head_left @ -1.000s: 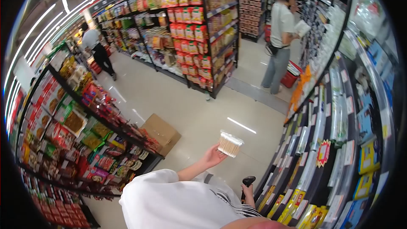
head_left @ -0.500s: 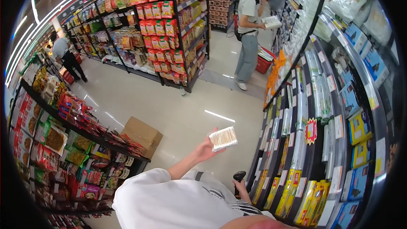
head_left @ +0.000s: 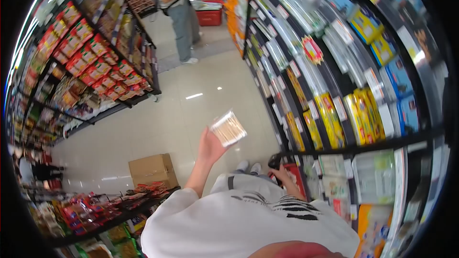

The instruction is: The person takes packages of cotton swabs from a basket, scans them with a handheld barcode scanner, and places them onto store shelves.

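A clear packet of cotton swabs (head_left: 228,129) is gripped at its lower left side by my left hand (head_left: 210,145), held out over the tiled floor. My right hand (head_left: 285,177) is lower and to the right, close to my body, closed around a black handle (head_left: 274,161). A red basket (head_left: 294,179) shows partly behind that hand, beside the shelf. My shoes show just below the packet, between both hands.
Shelves of wraps and yellow packages (head_left: 330,119) rise on the right. A cardboard box (head_left: 148,171) stands on the floor at left, near a snack rack (head_left: 100,212). Ahead, a person (head_left: 179,19) stands beside another red basket (head_left: 209,16). Red packets (head_left: 88,52) hang at upper left.
The view has swung right and down, bringing the right-hand shelves and my shoes closer into view. The packet stays in my left hand, now tilted differently. The handle stays in my right.
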`<state>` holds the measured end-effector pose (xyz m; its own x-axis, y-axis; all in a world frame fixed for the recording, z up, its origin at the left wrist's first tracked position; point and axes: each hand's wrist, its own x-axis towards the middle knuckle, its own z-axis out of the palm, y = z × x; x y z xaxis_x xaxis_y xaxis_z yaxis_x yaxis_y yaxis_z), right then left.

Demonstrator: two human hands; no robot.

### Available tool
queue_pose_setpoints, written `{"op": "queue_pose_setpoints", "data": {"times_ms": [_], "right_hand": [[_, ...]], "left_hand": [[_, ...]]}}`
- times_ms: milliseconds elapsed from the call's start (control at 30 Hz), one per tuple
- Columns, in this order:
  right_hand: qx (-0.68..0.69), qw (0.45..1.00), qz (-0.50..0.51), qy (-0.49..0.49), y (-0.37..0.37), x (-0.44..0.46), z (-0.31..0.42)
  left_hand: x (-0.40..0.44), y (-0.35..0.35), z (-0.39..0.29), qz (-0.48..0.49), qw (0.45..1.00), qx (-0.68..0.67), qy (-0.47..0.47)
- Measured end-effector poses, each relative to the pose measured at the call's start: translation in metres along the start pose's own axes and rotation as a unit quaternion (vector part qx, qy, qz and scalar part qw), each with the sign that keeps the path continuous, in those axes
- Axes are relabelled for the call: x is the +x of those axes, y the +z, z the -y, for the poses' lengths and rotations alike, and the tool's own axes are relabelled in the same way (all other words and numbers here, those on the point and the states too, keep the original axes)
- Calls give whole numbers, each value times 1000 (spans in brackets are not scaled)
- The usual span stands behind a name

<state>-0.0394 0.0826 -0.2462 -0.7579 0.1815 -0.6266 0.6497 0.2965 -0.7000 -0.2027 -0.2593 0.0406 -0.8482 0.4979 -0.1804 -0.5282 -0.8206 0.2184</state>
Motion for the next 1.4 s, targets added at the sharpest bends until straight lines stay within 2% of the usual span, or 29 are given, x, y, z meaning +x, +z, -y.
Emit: {"op": "queue_pose_setpoints", "data": {"times_ms": [33, 100, 167, 267, 333, 467, 533, 567, 633, 667, 700, 767, 833, 900, 967, 1033, 1100, 1133, 1200, 1233, 1267, 1333, 1400], "right_hand": [[32, 999, 7, 5, 5, 7, -30], [76, 992, -36, -93, 7, -10, -26], [154, 983, -50, -82, 2, -47, 10], [163, 976, -116, -81, -11, -103, 69], [232, 963, -134, -36, -15, -134, 77], [326, 929, -176, -23, -9, -190, 67], [342, 922, -180, -16, -5, -208, 48], [355, 918, -179, -8, 1, -219, 35], [366, 908, -203, -22, 12, -238, 5], [360, 909, -211, -25, 14, -248, -9], [360, 908, -216, -22, 23, -261, -19], [367, 901, -228, -32, 35, -285, -35], [390, 899, -195, -41, 39, -306, -38], [403, 890, -208, -51, 40, -324, -28], [424, 869, -239, -88, 35, -339, -12], [457, 819, -316, -146, 13, -365, 40], [391, 793, -399, -242, -22, -392, 91], [267, 797, -448, -304, -46, -406, 106], [242, 671, -517, -473, -81, -442, 175], [210, 618, -492, -576, -98, -460, 199], [186, 568, -496, -630, -109, -474, 217], [125, 501, -477, -711, -123, -496, 245], [73, 469, -455, -754, -130, -509, 268]], "left_hand": [[5, 10, 4, -5, 999, 40, 11], [22, 24, 13, -5, 997, 77, 23], [25, 29, 27, -26, 997, 68, 0], [42, 57, 39, 40, 994, 98, -13], [39, 71, 55, 76, 983, 166, -11], [22, 85, 91, 92, 977, 180, -63], [2, 103, 110, 73, 987, 92, -106], [-6, 96, 121, 71, 986, 99, -113], [-20, 78, 144, 170, 952, -101, -234], [-35, 93, 155, 50, 962, -112, -244], [-44, 90, 167, 43, 963, -99, -249], [-62, 78, 182, 103, 920, -193, -326], [-79, 87, 189, 89, 922, -147, -346], [-89, 84, 197, 145, 911, -128, -364], [-90, 78, 202, 150, 899, -141, -387], [-85, 76, 208, 185, 891, -131, -394], [-79, 79, 208, 183, 886, -130, -405], [-74, 82, 207, 178, 886, -124, -409], [-64, 87, 201, 151, 886, -104, -425], [-58, 88, 197, 129, 889, -83, -432], [-51, 90, 194, 130, 882, -83, -446], [-34, 92, 185, 185, 876, -42, -444], [-20, 93, 178, 200, 869, -25, -452]]}}
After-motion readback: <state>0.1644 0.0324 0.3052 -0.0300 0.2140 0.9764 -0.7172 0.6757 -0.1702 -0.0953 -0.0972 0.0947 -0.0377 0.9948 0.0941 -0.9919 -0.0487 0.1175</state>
